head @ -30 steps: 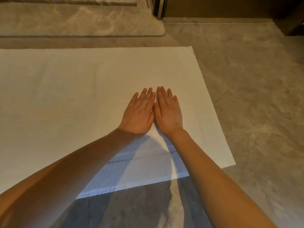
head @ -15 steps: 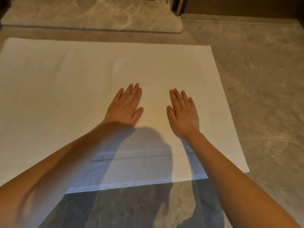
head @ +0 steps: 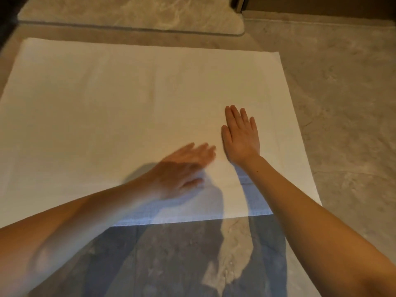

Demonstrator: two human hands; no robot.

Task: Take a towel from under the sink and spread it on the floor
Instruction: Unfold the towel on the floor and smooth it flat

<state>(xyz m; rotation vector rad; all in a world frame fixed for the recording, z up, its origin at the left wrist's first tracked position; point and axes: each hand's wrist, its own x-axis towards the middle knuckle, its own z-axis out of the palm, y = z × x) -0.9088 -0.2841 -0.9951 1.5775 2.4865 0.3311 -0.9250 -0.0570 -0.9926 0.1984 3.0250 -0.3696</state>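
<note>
White towel point(head: 128, 108), flat on marble floor point(head: 342, 103). Step: smoothing. Right hand point(head: 241, 136) pressed flat, fingers extended; left hand point(head: 182, 168) blurred, apparently flat too. Next: check edges.

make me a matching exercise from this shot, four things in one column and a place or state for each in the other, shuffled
Things:
1. white towel
2. left hand
3. right hand
4. marble-pattern mat

States or places:
A. sharp, palm flat on the towel
B. motion-blurred, over the towel's near part
C. beyond the towel's far edge
D. spread flat on the floor

Pairs: 1-D, 2-B, 3-A, 4-C
</note>
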